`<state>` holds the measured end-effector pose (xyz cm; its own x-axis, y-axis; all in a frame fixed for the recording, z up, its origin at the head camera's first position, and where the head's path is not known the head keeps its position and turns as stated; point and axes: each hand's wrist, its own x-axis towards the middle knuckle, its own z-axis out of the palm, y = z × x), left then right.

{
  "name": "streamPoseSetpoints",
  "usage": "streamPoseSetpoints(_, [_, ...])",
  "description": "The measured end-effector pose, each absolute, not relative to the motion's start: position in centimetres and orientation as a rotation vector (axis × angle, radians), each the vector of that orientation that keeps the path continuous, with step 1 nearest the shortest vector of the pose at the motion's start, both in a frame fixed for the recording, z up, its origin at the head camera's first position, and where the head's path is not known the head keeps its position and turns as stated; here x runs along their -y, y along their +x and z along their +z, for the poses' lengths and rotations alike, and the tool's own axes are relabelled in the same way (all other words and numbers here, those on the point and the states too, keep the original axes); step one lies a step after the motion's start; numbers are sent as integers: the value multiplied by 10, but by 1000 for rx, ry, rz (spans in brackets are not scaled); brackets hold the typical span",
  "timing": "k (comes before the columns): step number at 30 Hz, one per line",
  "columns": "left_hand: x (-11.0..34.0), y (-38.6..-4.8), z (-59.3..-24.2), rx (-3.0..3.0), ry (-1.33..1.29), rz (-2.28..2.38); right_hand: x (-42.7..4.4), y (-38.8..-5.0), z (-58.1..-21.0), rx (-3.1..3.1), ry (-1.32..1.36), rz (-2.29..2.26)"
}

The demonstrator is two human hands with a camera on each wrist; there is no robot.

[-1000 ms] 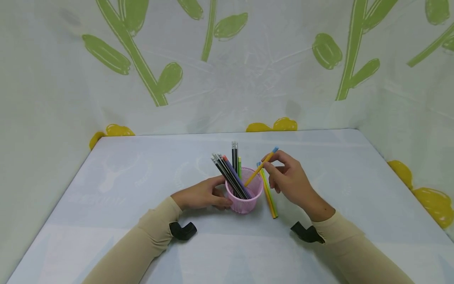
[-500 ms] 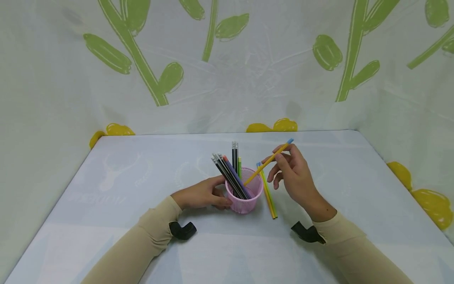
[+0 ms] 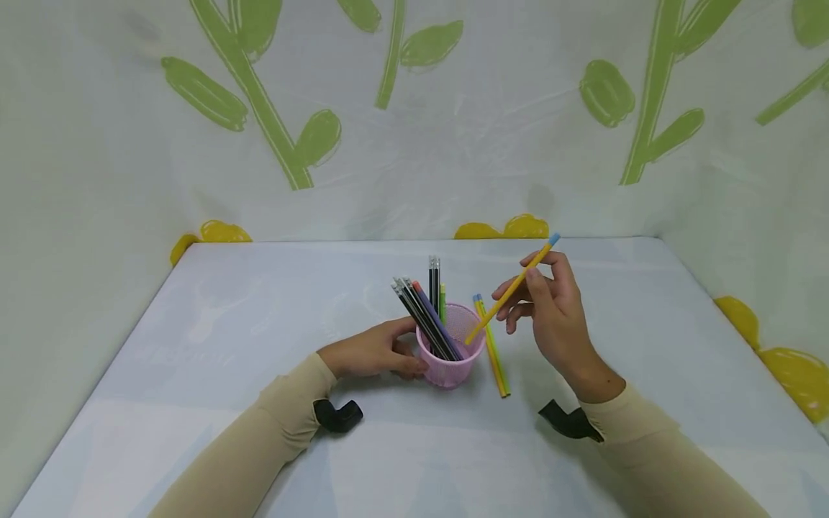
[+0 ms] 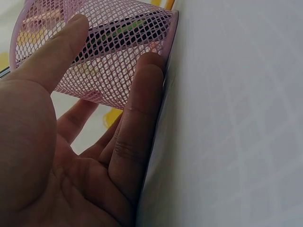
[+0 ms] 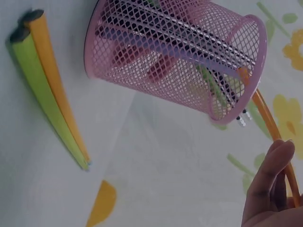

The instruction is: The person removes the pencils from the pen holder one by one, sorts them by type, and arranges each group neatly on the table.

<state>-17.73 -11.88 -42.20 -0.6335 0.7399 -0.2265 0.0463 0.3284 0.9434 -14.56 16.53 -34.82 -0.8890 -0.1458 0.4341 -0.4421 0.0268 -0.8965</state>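
A pink mesh pencil cup [image 3: 447, 370] stands upright on the table, with several black pencils [image 3: 424, 320], a purple pencil [image 3: 437, 320] and a green one [image 3: 443, 302] leaning inside. My left hand [image 3: 372, 351] holds the cup from its left side; thumb and fingers lie around the mesh wall in the left wrist view. With thumb and fingers, my right hand [image 3: 557, 324] pinches a yellow-orange pencil [image 3: 508, 293], blue end up. That pencil slants, its lower end at the cup's mouth in the right wrist view.
Right of the cup, a green pencil [image 5: 45, 99] and an orange pencil [image 5: 56, 75] lie side by side on the white table [image 3: 194, 403]. Behind the table rises a pale wall [image 3: 492, 165] with green leaf patterns.
My right hand has moved up and to the right, drawing the yellow-orange pencil's lower end from deeper in the cup toward its rim. My left hand stays on the cup.
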Motion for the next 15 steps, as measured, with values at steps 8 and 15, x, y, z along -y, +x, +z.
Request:
streamPoseSetpoints(8, [120,-181,-417,-1962,709,1321,-172,-150,-342,2090,583,1991])
streamPoseSetpoints(15, [119,-178,-420,-1957,697,1312,-178,-145,-337,2007,489,2100])
